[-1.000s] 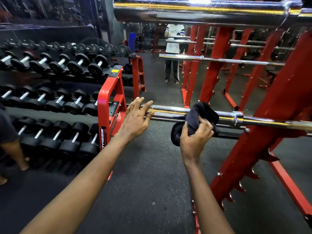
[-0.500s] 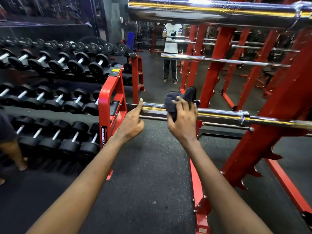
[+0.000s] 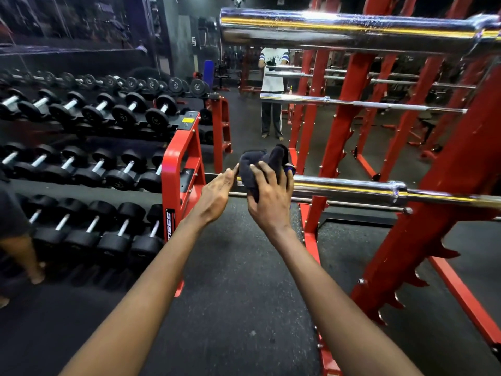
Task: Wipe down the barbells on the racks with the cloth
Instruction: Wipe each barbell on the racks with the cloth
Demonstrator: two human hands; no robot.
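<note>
A chrome barbell [image 3: 352, 187] lies across the red rack [image 3: 423, 213] at waist height. My right hand [image 3: 271, 198] grips a dark cloth [image 3: 257, 161] wrapped over the left end of the barbell's sleeve. My left hand [image 3: 217, 195] is just left of the cloth, fingers straight, its fingertips touching the tip of the bar. A second barbell [image 3: 339, 28] lies on the rack close above, and a third barbell [image 3: 352, 103] sits farther back.
A red dumbbell rack [image 3: 180, 169] with several black dumbbells [image 3: 113, 172] fills the left side. A mirror ahead reflects a standing person [image 3: 272, 93] in a white shirt. Another person's arm [image 3: 16, 240] shows at the far left. Black rubber floor [image 3: 238, 294] lies under my arms.
My right hand slid the cloth leftward along the barbell, from mid-sleeve to its left end. My left hand stayed at the bar's tip as the cloth came up beside it.
</note>
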